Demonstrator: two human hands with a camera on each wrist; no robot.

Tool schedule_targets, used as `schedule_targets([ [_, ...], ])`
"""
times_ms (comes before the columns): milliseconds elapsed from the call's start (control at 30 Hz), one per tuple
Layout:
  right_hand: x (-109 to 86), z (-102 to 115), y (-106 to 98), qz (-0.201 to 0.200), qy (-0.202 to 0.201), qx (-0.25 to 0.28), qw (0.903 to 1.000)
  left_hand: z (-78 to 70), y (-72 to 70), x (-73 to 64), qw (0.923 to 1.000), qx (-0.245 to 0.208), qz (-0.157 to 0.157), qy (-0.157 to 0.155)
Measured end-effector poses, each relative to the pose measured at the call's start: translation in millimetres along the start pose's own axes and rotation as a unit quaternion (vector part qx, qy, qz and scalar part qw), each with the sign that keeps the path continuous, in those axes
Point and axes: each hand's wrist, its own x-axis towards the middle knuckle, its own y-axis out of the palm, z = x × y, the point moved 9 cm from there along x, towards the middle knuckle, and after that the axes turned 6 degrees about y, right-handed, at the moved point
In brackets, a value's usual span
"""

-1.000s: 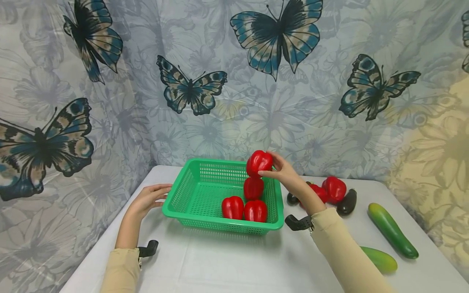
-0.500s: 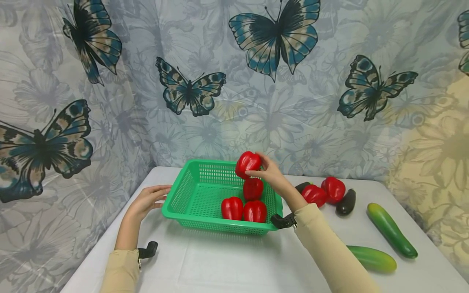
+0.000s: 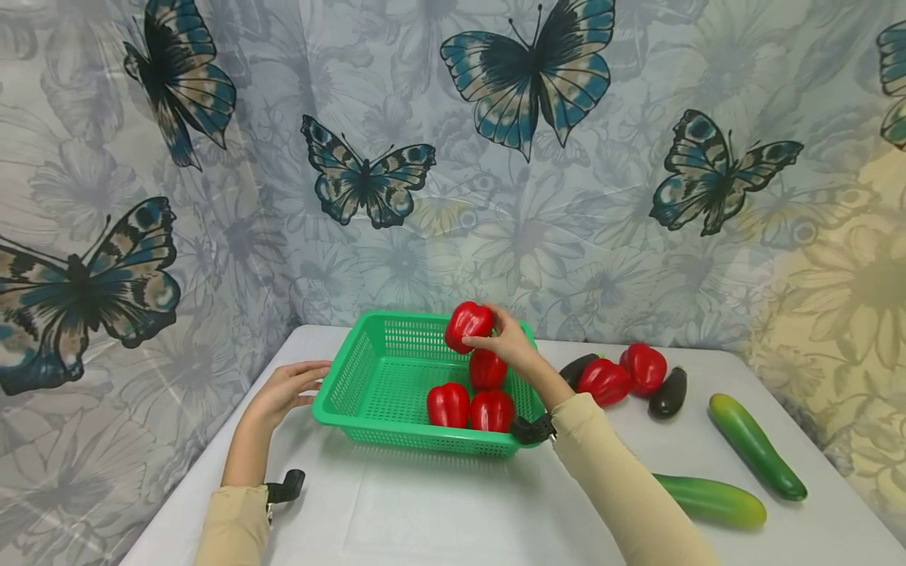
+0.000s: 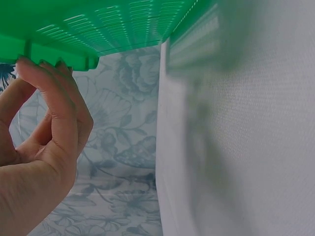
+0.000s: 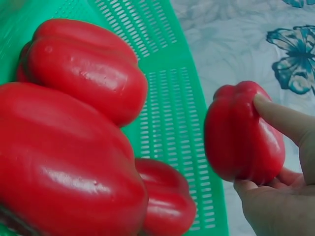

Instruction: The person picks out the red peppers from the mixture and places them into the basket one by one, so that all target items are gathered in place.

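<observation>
In the head view, my right hand [image 3: 507,342] holds a red bell pepper [image 3: 469,327] over the back right part of a green basket [image 3: 396,369]. The right wrist view shows the thumb and fingers pinching this pepper [image 5: 243,132] on opposite sides. Below it, 3 more red bell peppers lie in the basket: one pepper [image 3: 488,369] behind, a second pepper [image 3: 448,405] and a third pepper [image 3: 493,410] at the front. My left hand [image 3: 285,391] is at the basket's left side, its loosely bent fingers [image 4: 54,98] touching the outer rim from outside.
Right of the basket lie two red bell peppers [image 3: 643,369], a dark eggplant [image 3: 668,393] and another dark eggplant [image 3: 577,369]. Farther right are a long green cucumber [image 3: 757,446] and a second cucumber [image 3: 715,501], partly behind my right sleeve. A butterfly-print cloth [image 3: 425,259] hangs behind the white table [image 3: 425,511].
My right hand has carried the bell pepper leftward and slightly down over the basket. Its forearm now uncovers more of the vegetables on the right. My left hand has stayed at the rim.
</observation>
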Motion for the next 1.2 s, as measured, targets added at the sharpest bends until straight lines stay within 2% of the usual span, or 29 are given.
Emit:
schedule_targets([
  [400,6.7,-6,12,0.0,0.013,-0.029,0.9995,2.4,0.8,0.5,1.0,0.001,-0.005,-0.003],
  [700,11.6,-11,20,0.021,0.019,-0.061,0.9977,2.4,0.2,1.5,0.9999,-0.003,-0.014,-0.007],
  [900,12.8,-15,27,0.041,0.031,-0.08,0.9954,0.8,-0.2,0.2,0.9999,-0.004,-0.01,-0.003],
  [1200,16.0,-19,34,0.061,0.028,-0.127,0.9896,2.2,-0.3,1.6,1.0,-0.004,-0.007,-0.003],
])
